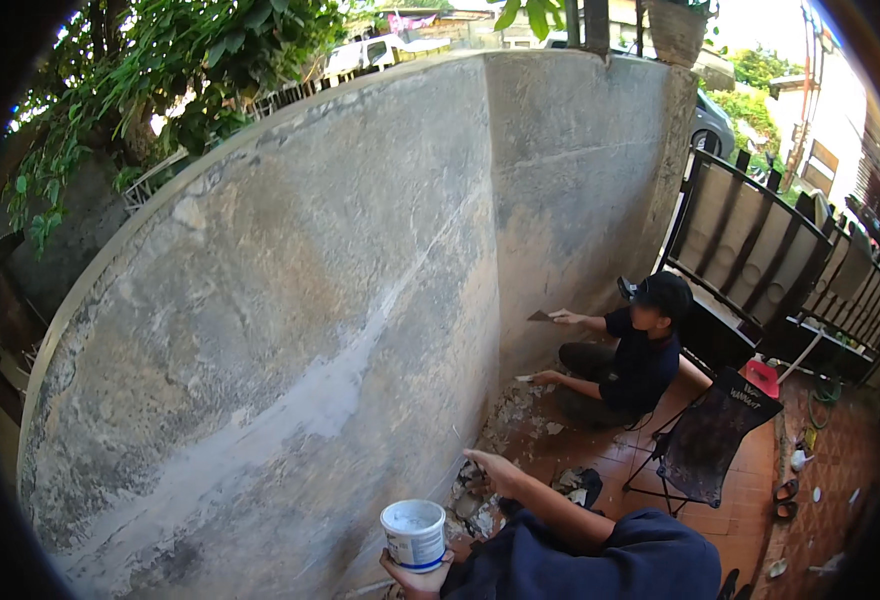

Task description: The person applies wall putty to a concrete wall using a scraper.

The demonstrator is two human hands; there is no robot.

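My left hand [412,577] is wrapped round the lower part of a white plastic tub [416,546], held upright with pale grey paste inside. My right hand [497,470] reaches forward close to the concrete wall [410,420]. From its fingers a thin, pale tool [458,434] points toward the wall, seen edge-on, so its kind is not clear. A broad smear of light grey filler [310,405] runs diagonally across the wall, rising to the right and narrowing toward the corner.
A co-worker [645,350] crouches by the wall's corner, holding a scraper [540,316]. Plaster debris [520,415] lies along the wall's foot. A folding chair [710,440] stands on the tiles at right, near a red container [763,375], sandals [785,492] and a metal gate [750,240].
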